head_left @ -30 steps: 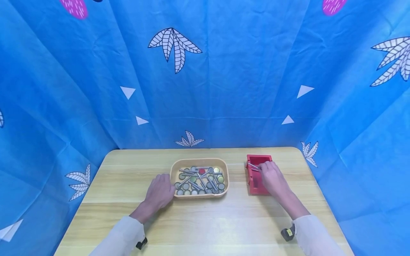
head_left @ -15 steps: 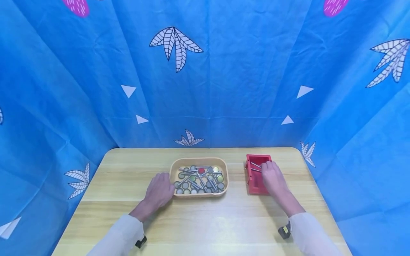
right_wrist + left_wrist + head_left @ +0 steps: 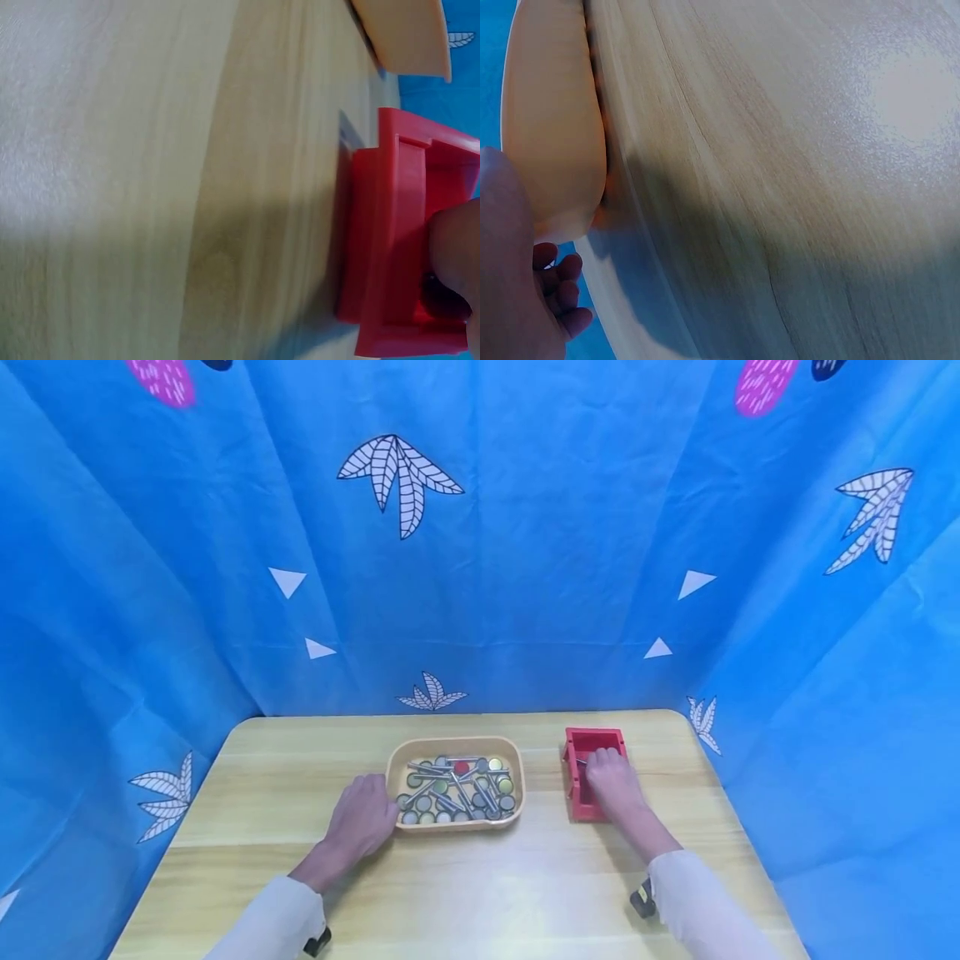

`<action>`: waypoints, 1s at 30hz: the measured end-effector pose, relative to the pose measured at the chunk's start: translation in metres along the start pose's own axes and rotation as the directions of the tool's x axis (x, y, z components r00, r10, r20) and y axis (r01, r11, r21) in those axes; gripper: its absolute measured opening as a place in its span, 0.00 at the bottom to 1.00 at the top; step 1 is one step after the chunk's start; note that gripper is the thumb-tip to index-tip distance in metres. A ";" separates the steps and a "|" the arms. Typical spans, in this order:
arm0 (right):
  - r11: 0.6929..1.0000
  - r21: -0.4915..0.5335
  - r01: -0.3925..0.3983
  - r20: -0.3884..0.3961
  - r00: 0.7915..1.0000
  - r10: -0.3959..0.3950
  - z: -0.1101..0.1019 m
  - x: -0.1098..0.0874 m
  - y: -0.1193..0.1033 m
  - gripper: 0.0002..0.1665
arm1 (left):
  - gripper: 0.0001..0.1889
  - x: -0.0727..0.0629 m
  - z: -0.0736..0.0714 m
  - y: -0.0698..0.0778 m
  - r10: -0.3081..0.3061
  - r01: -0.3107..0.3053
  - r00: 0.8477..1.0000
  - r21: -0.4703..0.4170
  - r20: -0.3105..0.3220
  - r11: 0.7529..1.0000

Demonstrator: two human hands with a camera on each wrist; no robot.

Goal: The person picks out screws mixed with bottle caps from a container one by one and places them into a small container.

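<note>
In the head view, a person in pale sleeves (image 3: 277, 914) works with two bare hands at a wood-grain table (image 3: 495, 893). The left hand (image 3: 358, 818) grips the left end of a tan tray (image 3: 453, 829), its fingers curled. In the tray, silvery metal rods (image 3: 461, 796) lie crosswise among round discs (image 3: 507, 802) of grey, green and yellow, with one red disc (image 3: 461, 767) toward the back. Across the table, the right hand (image 3: 615, 783) is down inside a small red bin (image 3: 596, 741), where the end of a rod (image 3: 581, 762) shows just beside the fingers; whether they are clamped on it or apart cannot be told. Dark devices (image 3: 642, 900) sit at both wrists, and blue cloth (image 3: 480, 568) printed with white leaves and triangles hangs behind and to the sides.

In the left wrist view, the tray's smooth outer wall fills the upper left, the thumb at its rim and the bent fingertips (image 3: 568, 292) by its end, while glare and a broad shadow fall on the wood.

In the right wrist view, the red bin stands upright, part of the right hand within its walls, a corner of the tan tray apart from it beyond
</note>
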State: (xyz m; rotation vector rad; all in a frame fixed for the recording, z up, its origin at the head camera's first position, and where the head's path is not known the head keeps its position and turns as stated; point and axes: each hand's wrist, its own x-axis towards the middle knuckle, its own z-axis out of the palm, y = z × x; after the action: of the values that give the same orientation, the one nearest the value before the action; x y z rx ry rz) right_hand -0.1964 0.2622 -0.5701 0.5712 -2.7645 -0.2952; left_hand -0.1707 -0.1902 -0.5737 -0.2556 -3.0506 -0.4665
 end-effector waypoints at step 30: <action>0.985 0.142 -0.097 0.274 0.960 0.055 0.002 0.011 -0.005 0.23 | 0.13 -0.001 -0.001 -0.002 0.025 -0.025 1.000 0.021 0.005 0.999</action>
State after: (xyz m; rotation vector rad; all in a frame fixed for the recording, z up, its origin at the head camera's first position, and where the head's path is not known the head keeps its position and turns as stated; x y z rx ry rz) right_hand -0.2049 0.2541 -0.5708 0.4911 -3.0856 -0.1516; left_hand -0.1697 -0.1925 -0.5735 -0.2934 -3.0514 -0.4325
